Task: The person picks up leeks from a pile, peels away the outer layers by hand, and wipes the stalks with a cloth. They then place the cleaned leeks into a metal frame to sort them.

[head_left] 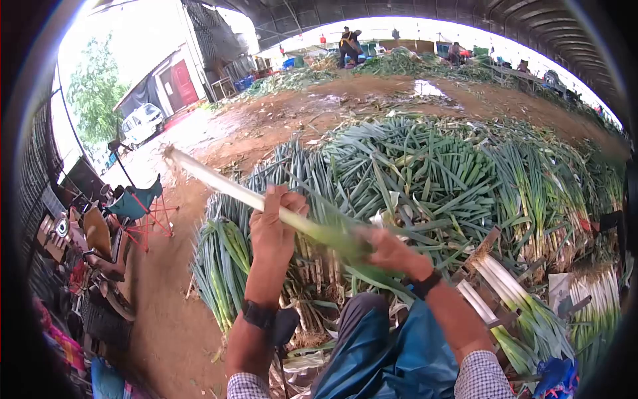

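A long leek [222, 188] slants across in front of me, its white root end up at the left and its green part down at the right. My left hand [274, 223] is closed around the middle of the stalk. On the green part, my right hand [392, 253] is closed and somewhat smeared by motion. Behind both hands lies a big heap of leeks [412, 173]. Beside my right forearm, cleaned leeks [508, 286] with white stems rest on a wooden rack [485, 246].
More white-stemmed leeks [595, 296] lie at the far right. A folding chair [136, 201] and a motorbike [106, 266] stand at the left. Wet earth ground [299, 110] stretches behind the heap, with a person [349, 48] far back and a parked car [142, 124].
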{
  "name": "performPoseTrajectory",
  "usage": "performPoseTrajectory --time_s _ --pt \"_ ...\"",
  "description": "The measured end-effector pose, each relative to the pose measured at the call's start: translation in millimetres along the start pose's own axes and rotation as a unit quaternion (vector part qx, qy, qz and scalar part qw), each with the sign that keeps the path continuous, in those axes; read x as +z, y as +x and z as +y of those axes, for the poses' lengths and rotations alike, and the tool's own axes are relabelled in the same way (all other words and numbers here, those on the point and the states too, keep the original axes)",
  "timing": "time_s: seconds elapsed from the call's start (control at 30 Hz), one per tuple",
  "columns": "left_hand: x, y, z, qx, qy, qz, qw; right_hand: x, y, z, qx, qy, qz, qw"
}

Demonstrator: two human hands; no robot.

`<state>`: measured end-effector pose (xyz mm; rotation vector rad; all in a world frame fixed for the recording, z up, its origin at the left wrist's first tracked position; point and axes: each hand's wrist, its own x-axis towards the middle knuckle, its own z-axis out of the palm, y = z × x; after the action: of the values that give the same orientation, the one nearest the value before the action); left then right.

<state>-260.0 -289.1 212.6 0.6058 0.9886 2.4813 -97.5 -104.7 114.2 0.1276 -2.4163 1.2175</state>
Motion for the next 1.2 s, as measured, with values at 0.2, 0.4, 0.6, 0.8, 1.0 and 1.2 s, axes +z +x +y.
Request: performPoseTrajectory --time_s 0.2,0.4,0.6,0.8,1.0,1.2 --pt "-28.1 3.5 28.2 0.071 0.010 0.077 0.994 -12.6 -30.9 43.9 0.168 -0.268 -0.174 0.933" --pt "-25.2 -7.4 30.2 0.052 0.015 0.076 0.996 -22.5 -43.9 39.1 -0.005 -0.229 -0.029 0.973" --pt "-6.2 -17.7 36.1 0.037 -0.011 0.031 0.999 29.0 2.4 -28.8 0.015 -0.009 -0.063 0.998" --pt "-24.9 -26.9 51.1 0.014 -0.007 0.008 1.000 39.7 11.9 -16.3 0.067 0.062 -0.145 0.985" --pt "-33.3 -36.8 56.6 0.037 -0.005 -0.074 0.997 27.1 17.3 -25.4 0.093 0.065 -0.192 0.975" --pt "-40.8 -39.6 54.5 0.058 -0.036 -0.096 0.993 40.7 18.5 -54.4 0.058 0.036 -0.142 0.987"
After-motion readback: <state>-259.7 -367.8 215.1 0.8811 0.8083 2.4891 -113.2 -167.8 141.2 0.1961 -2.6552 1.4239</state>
